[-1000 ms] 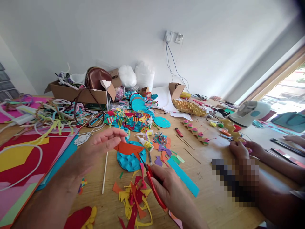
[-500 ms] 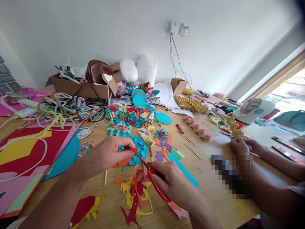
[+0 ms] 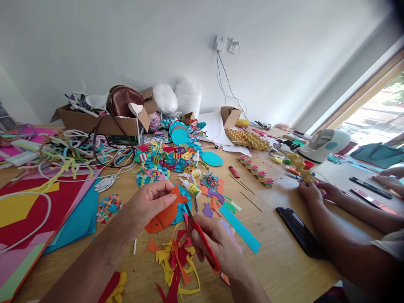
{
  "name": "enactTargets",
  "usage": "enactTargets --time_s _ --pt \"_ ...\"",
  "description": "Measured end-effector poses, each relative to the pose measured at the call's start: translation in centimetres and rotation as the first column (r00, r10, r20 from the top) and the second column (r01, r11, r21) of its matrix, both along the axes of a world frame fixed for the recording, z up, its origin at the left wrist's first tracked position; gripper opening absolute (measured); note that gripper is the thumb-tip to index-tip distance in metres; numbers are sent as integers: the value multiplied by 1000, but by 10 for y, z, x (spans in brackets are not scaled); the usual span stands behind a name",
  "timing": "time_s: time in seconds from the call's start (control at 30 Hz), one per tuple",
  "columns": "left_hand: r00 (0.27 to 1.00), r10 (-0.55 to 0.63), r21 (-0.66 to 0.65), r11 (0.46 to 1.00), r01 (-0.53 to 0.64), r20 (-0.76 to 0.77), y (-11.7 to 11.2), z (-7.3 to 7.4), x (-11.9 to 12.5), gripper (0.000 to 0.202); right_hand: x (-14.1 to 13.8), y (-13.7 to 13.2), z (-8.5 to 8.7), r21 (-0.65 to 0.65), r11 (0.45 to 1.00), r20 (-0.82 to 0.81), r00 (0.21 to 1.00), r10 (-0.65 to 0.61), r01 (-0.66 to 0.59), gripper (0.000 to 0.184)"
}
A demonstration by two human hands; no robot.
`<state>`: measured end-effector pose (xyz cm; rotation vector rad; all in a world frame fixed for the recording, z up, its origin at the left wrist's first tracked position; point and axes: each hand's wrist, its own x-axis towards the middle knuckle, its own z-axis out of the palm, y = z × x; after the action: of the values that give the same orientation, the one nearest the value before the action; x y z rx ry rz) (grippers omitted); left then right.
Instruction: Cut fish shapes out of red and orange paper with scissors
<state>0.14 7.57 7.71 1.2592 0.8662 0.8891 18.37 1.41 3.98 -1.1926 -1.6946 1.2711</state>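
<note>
Between the thumb and fingers of my left hand (image 3: 156, 202) is an orange paper fish (image 3: 162, 216), pinched near its tail, with a drawn eye and a curved line. My right hand (image 3: 214, 240) is wrapped round red-handled scissors (image 3: 206, 244), whose blades point up at the fish's tail; I cannot tell whether they touch it. Behind the fish lies a blue disc (image 3: 185, 198). Below the scissors, red, yellow and orange paper scraps (image 3: 176, 263) are heaped on the wooden table (image 3: 268, 261). A glue bottle (image 3: 191, 188) lies just beyond my hands.
Coloured paper sheets (image 3: 67, 210) and tangled pipe cleaners (image 3: 72, 147) cover the left side. Decorated paper fish (image 3: 158, 153) stand mid-table. At right, another person's hands (image 3: 311, 193) hold a yellow wavy piece (image 3: 298, 166) near a black phone (image 3: 301, 231). A blue strip (image 3: 241, 231) lies nearer.
The orange fish has turned so more of its body and its eye show. The scissors have drawn slightly back and tilted more upright. The whole view has shifted a little.
</note>
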Motion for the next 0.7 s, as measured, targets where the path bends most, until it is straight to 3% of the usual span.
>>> enactTargets --time_s 0.4,0.7 --pt "1000 -4 49 999 4 -20 -5 0 5 19 -10 0 1 -93 996 -185 983 -21 4 49" --pt "999 -44 19 999 43 21 -8 -3 15 18 -19 0 -11 -102 994 -250 966 -72 47 46"
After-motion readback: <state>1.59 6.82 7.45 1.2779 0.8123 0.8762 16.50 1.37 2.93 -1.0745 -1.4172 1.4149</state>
